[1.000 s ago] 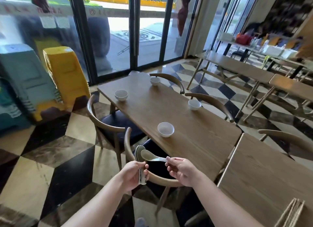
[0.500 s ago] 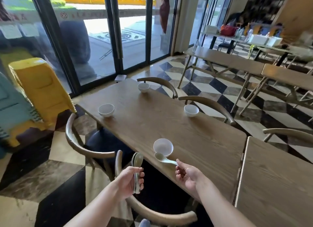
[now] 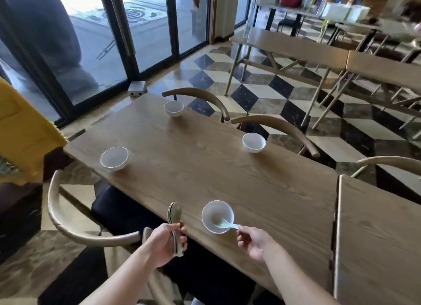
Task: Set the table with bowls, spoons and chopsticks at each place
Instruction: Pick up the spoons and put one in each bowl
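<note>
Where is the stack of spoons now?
Head view, lower centre: the left hand grips the stack of spoons upright at the near edge of the table, left of the nearest bowl.

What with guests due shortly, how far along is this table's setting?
Done: four bowls stand on the table. In hand: the right hand lays a spoon into the nearest bowl; the left hand grips a stack of spoons. Left: the other three bowls have no spoons, and no chopsticks lie at any place.
</note>
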Motion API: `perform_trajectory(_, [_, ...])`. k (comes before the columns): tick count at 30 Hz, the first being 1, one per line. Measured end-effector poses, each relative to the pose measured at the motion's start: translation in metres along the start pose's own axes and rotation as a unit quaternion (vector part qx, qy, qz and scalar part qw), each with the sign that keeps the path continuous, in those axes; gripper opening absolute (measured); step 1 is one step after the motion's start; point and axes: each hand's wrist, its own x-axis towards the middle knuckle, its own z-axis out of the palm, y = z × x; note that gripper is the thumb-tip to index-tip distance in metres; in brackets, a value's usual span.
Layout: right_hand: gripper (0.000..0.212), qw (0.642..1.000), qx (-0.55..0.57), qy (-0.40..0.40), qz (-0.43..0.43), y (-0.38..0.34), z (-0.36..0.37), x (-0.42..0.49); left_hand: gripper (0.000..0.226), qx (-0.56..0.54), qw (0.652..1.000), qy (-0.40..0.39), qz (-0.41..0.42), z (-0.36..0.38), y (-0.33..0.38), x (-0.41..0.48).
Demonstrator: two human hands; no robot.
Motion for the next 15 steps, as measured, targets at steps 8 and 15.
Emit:
perform_trajectory(8, [0.015, 0.998, 0.005, 0.061, 0.008, 0.008, 0.012, 0.009, 0.015, 0.041, 0.998, -0.017, -0.034, 0.001, 0.024, 0.019])
perform_trajectory(15, [0.014, 0.996, 0.01, 0.085, 0.004, 0.008, 0.015, 0.01, 0.013, 0.04, 0.998, -0.025, -0.038, 0.009, 0.028, 0.022])
